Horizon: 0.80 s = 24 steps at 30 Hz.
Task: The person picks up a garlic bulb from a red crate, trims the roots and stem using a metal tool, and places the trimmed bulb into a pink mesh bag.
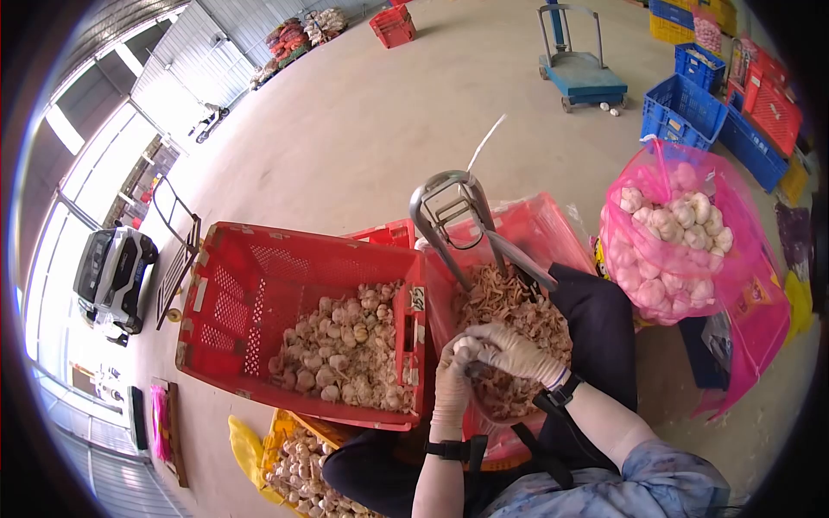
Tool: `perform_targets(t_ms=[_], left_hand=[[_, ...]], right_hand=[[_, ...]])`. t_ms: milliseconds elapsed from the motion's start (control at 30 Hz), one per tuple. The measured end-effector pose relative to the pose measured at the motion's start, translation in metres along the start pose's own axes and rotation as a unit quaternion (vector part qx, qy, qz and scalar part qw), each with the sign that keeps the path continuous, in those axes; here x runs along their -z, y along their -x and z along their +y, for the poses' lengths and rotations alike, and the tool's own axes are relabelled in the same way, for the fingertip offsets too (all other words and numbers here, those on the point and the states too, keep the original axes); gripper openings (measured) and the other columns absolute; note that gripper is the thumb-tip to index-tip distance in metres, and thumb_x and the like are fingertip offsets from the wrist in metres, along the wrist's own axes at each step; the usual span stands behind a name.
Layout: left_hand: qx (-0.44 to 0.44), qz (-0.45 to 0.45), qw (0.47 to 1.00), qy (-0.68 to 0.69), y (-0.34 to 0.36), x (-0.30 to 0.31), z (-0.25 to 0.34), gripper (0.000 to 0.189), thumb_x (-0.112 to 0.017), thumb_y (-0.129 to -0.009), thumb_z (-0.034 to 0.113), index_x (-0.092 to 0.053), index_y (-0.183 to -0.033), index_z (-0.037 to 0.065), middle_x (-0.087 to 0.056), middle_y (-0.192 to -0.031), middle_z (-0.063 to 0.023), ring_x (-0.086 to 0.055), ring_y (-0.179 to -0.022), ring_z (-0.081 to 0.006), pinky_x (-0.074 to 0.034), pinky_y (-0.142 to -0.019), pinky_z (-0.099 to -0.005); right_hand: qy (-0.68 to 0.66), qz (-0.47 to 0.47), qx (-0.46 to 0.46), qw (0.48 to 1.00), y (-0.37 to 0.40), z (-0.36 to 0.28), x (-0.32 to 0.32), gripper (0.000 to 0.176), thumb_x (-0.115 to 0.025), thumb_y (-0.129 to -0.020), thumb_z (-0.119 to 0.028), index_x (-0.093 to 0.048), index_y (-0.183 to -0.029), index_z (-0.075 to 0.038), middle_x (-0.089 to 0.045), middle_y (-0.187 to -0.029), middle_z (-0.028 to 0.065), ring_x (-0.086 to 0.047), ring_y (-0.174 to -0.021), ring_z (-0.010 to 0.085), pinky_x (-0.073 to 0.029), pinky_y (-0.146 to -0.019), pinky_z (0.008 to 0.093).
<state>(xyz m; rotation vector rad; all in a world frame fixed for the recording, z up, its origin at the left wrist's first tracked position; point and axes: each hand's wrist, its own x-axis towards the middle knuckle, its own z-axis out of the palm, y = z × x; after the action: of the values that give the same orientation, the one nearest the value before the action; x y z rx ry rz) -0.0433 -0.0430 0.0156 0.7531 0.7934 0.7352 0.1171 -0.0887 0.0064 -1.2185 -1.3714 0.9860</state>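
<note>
My left hand [451, 380], in a pale glove, is closed around a white garlic bulb [467, 344]. The gloved fingers of my right hand [516, 352] press against the same bulb from the other side. Both hands are above a red crate of dry garlic stalks and skins [509, 312]. A metal frame with a handle [442, 207] rises from the far side of that crate. Left of my hands, a tilted red crate [242, 259] holds loose garlic bulbs [337, 350].
At my right stands a pink mesh bag [643, 268] full of garlic. A yellow crate [281, 427] with more bulbs is by my left leg. Farther off are a blue platform scale [587, 76], blue crates [682, 112], a hand cart [179, 268] and a parked car [112, 281].
</note>
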Motion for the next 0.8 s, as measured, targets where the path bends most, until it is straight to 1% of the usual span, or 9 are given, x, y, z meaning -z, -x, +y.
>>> perform_targets(t_ms=[167,233,333,567,633,667,733,767,800], left_hand=[[-0.039,0.072,0.988,-0.134,0.002,-0.009,-0.008,0.036,-0.070,-0.087,0.022,-0.062,-0.116,0.003,-0.067,-0.100,-0.0027,-0.062,-0.085,-0.0102,-0.049,-0.075,-0.0238],[-0.026,0.067,0.990,-0.124,0.007,-0.015,-0.004,0.034,-0.070,-0.086,0.021,-0.063,-0.113,0.002,-0.068,-0.098,-0.0028,-0.062,-0.084,-0.0101,-0.049,-0.074,-0.0239],[-0.020,0.051,0.994,-0.094,0.008,-0.014,-0.007,0.033,-0.070,-0.087,0.022,-0.065,-0.111,0.001,-0.069,-0.097,-0.0029,-0.063,-0.084,-0.0101,-0.049,-0.073,-0.0241],[-0.068,0.033,0.996,-0.051,0.013,-0.002,-0.016,0.036,-0.067,-0.090,0.032,-0.066,-0.110,0.001,-0.069,-0.096,-0.0037,-0.061,-0.083,-0.0095,-0.048,-0.073,-0.0230],[-0.066,0.063,0.995,-0.050,0.009,0.007,-0.022,0.032,-0.066,-0.091,0.030,-0.066,-0.107,0.002,-0.068,-0.091,-0.0025,-0.060,-0.079,-0.0087,-0.047,-0.070,-0.0220],[-0.066,0.088,0.993,-0.048,0.005,0.011,-0.025,0.028,-0.065,-0.092,0.028,-0.066,-0.103,0.002,-0.067,-0.087,-0.0014,-0.058,-0.075,-0.0078,-0.045,-0.067,-0.0209],[-0.059,0.077,0.988,-0.124,0.003,0.013,-0.027,0.024,-0.064,-0.092,0.025,-0.066,-0.100,0.002,-0.064,-0.081,0.0005,-0.055,-0.070,-0.0068,-0.043,-0.064,-0.0206],[-0.044,0.070,0.976,-0.200,0.005,0.015,-0.029,0.021,-0.063,-0.093,0.023,-0.065,-0.096,0.003,-0.061,-0.076,0.0024,-0.052,-0.066,-0.0058,-0.041,-0.060,-0.0202],[-0.041,0.070,0.976,-0.200,0.008,0.015,-0.029,0.021,-0.063,-0.093,0.023,-0.065,-0.096,0.003,-0.061,-0.076,0.0024,-0.052,-0.066,-0.0058,-0.041,-0.060,-0.0202]], right_hand=[[-0.027,-0.005,-0.016,0.999,0.002,0.019,-0.008,0.047,-0.070,-0.085,-0.013,-0.053,-0.129,-0.008,-0.058,-0.118,0.0121,-0.054,-0.114,0.0249,-0.041,-0.101,0.0358],[-0.102,-0.056,-0.007,0.993,0.001,0.020,-0.004,0.045,-0.069,-0.085,-0.010,-0.054,-0.128,-0.009,-0.059,-0.117,0.0101,-0.054,-0.114,0.0242,-0.041,-0.101,0.0355],[-0.075,-0.088,0.007,0.993,-0.002,0.031,-0.002,0.045,-0.069,-0.085,-0.007,-0.054,-0.127,-0.009,-0.060,-0.117,0.0080,-0.055,-0.113,0.0233,-0.041,-0.101,0.0350],[-0.064,-0.071,0.033,0.995,0.007,0.020,-0.001,0.044,-0.069,-0.084,-0.004,-0.055,-0.126,-0.008,-0.061,-0.115,0.0063,-0.056,-0.112,0.0224,-0.041,-0.101,0.0352],[-0.165,-0.046,-0.019,0.985,0.011,0.009,-0.005,0.042,-0.069,-0.085,-0.010,-0.054,-0.125,-0.008,-0.061,-0.109,0.0023,-0.058,-0.102,0.0156,-0.047,-0.090,0.0294],[-0.164,-0.048,-0.016,0.985,0.012,0.002,-0.004,0.042,-0.069,-0.085,-0.010,-0.054,-0.125,-0.008,-0.061,-0.109,0.0023,-0.058,-0.102,0.0156,-0.047,-0.090,0.0294],[-0.327,-0.038,-0.227,0.916,0.014,-0.018,0.005,0.045,-0.070,-0.085,-0.018,-0.053,-0.125,-0.010,-0.060,-0.102,-0.0017,-0.057,-0.090,0.0070,-0.047,-0.075,0.0207],[-0.328,-0.037,-0.229,0.916,0.013,-0.011,0.003,0.045,-0.070,-0.085,-0.018,-0.053,-0.125,-0.010,-0.060,-0.102,-0.0017,-0.057,-0.090,0.0070,-0.047,-0.075,0.0207],[-0.400,-0.015,-0.202,0.894,0.011,-0.005,0.002,0.052,-0.072,-0.084,-0.027,-0.051,-0.128,-0.009,-0.060,-0.101,-0.0016,-0.057,-0.086,0.0062,-0.046,-0.073,0.0192]])
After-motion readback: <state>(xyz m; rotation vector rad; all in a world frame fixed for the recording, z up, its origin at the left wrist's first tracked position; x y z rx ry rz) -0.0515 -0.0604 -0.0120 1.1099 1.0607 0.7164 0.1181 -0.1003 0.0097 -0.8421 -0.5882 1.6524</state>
